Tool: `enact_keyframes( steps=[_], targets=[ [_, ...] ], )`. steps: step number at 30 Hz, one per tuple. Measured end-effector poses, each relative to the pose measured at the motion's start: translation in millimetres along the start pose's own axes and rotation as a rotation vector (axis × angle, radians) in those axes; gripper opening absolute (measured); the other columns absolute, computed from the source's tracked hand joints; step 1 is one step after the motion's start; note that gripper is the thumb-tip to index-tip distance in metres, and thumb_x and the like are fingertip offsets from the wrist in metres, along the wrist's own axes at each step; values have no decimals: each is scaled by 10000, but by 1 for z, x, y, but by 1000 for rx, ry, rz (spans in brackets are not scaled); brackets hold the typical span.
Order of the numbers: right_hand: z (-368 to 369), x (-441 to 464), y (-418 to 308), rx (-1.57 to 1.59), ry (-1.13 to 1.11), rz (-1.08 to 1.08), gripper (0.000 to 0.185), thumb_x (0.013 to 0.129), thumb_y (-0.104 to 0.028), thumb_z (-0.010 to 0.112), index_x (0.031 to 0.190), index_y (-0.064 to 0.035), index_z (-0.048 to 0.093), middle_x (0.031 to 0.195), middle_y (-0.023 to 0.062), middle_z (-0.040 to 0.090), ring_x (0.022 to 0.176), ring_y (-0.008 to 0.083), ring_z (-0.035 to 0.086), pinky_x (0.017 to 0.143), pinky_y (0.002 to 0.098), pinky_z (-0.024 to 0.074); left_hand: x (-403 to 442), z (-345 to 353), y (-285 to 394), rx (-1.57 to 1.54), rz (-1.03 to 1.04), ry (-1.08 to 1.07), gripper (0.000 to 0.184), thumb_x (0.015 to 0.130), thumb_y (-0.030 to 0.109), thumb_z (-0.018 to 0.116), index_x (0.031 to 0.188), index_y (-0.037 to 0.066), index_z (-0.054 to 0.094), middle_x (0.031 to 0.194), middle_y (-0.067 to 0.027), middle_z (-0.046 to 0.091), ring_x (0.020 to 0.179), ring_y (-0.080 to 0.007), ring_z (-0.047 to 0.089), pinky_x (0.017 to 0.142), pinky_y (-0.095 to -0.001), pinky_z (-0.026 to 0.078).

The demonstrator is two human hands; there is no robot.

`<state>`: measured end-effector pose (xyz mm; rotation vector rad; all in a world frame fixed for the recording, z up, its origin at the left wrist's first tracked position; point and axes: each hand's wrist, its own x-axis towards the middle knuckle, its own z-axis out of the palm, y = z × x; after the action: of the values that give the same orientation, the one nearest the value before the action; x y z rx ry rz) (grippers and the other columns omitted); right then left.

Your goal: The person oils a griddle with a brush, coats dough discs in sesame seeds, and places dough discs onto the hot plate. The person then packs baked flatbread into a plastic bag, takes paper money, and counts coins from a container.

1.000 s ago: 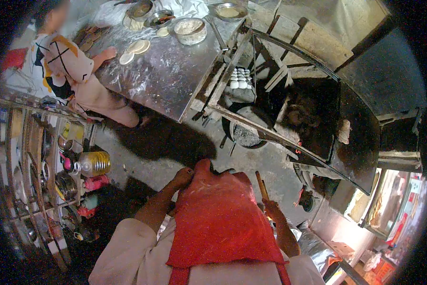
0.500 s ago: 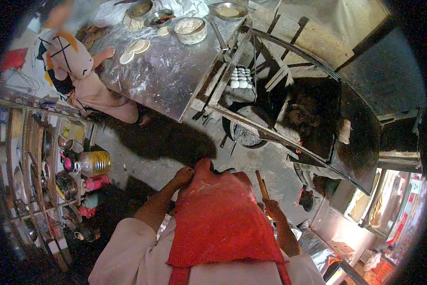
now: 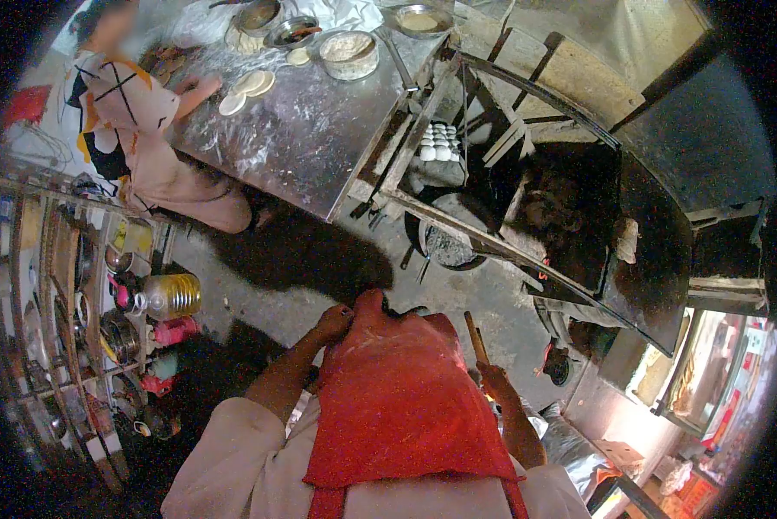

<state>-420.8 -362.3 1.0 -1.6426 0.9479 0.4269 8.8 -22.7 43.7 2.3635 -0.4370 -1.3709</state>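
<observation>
Fingers point(image 3: 490, 372) of the right hand point(image 3: 495, 381) are wrapped around a wooden stick point(image 3: 476, 337), which juts up out of the grip, tilted, just beside the red apron point(image 3: 406, 406) and over the grey floor point(image 3: 514, 307). The left hand point(image 3: 336, 322) is at the apron's far left corner; its fingers are too dark and small for me to tell whether they are clenched or loose.

Well apart from both hands, a co-worker in a sleeve point(image 3: 129, 91) marked with a black cross shape leans at the floury table point(image 3: 319, 164), one hand point(image 3: 200, 89) near some pale discs point(image 3: 252, 84). A pot point(image 3: 351, 69) stands farther along the table. White rounds point(image 3: 438, 143) sit in rows inside the frame point(image 3: 492, 232), with a pan point(image 3: 447, 248) below.

On the shelf point(image 3: 150, 242) side, a bottle point(image 3: 174, 296) of yellow liquid lies just beside a pink container point(image 3: 176, 330); I can make out no label on either. Bright packs point(image 3: 734, 402) at the right edge seem printed, but their lettering is too blurred to read.
</observation>
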Motion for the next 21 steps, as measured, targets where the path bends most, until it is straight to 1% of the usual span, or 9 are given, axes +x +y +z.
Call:
enact_keyframes(
  steps=[4, 7, 11, 14, 16, 17, 18, 20, 21],
  targets=[
    [1, 1, 14, -11, -72, -153, 395, 904, -505, 595, 750, -145, 539, 535, -50, 394, 424, 100, 380, 390, 301, 315, 8, 11, -17, 50, 53, 41, 370, 913, 346, 531, 1050, 32, 671, 1102, -178, 658, 1011, -335, 629, 896, -417, 490],
    [6, -1, 6, -31, -38, -141, 373, 935, -498, 555, 789, -155, 558, 528, -64, 379, 415, 87, 365, 381, 291, 309, 16, 16, -32, 78, 116, 33, 371, 918, 352, 528, 1062, 39, 667, 1097, -183, 656, 1012, -341, 627, 895, -418, 489],
    [14, 24, 65, -163, -6, -226, 368, 959, -483, 518, 832, -142, 571, 530, -50, 385, 419, 117, 377, 395, 316, 337, 15, 9, -23, 13, 28, -27, 374, 918, 368, 537, 1055, 45, 665, 1075, -189, 655, 999, -354, 625, 884, -431, 489],
    [9, 23, 64, -554, -59, -262, 277, 957, -376, 521, 980, -108, 585, 664, 11, 477, 502, 157, 446, 461, 344, 391, 17, 8, -18, 124, 84, 34, 396, 922, 405, 542, 1032, 44, 662, 1038, -182, 660, 959, -339, 634, 845, -432, 496],
    [5, 23, 58, -815, -92, -281, 262, 955, -305, 523, 1079, -85, 595, 753, 51, 538, 557, 183, 492, 504, 362, 426, -5, 0, 3, -188, 27, 51, 426, 932, 434, 514, 999, 41, 663, 1032, -177, 657, 949, -337, 629, 843, -440, 488],
    [4, 17, 32, -352, -170, 69, 332, 933, -234, 537, 1225, -76, 540, 857, 89, 569, 595, 175, 505, 524, 346, 433, 3, 6, -4, -193, 29, 55, 426, 932, 434, 514, 999, 41, 663, 1032, -177, 657, 949, -337, 629, 843, -440, 488],
    [-1, 8, 9, -356, -170, 67, 332, 933, -234, 537, 1225, -76, 540, 857, 89, 569, 595, 175, 505, 524, 346, 433, 16, 16, -20, -89, 74, 54, 432, 935, 436, 498, 991, 42, 666, 1033, -174, 657, 947, -334, 627, 849, -440, 484],
    [-7, -14, -29, -448, -63, -435, 387, 918, -199, 548, 1282, -76, 505, 792, 110, 586, 591, 204, 541, 522, 360, 442, 13, 17, -19, 17, 117, 53, 440, 938, 438, 482, 983, 43, 669, 1033, -171, 657, 945, -330, 625, 856, -440, 479],
    [-6, -20, -35, -447, -63, -436, 387, 918, -199, 548, 1282, -76, 505, 792, 110, 586, 591, 204, 541, 522, 360, 442, -9, 2, 9, -102, 0, 41, 431, 937, 427, 475, 974, 46, 675, 1022, -174, 657, 948, -335, 624, 865, -445, 475]
  ],
)
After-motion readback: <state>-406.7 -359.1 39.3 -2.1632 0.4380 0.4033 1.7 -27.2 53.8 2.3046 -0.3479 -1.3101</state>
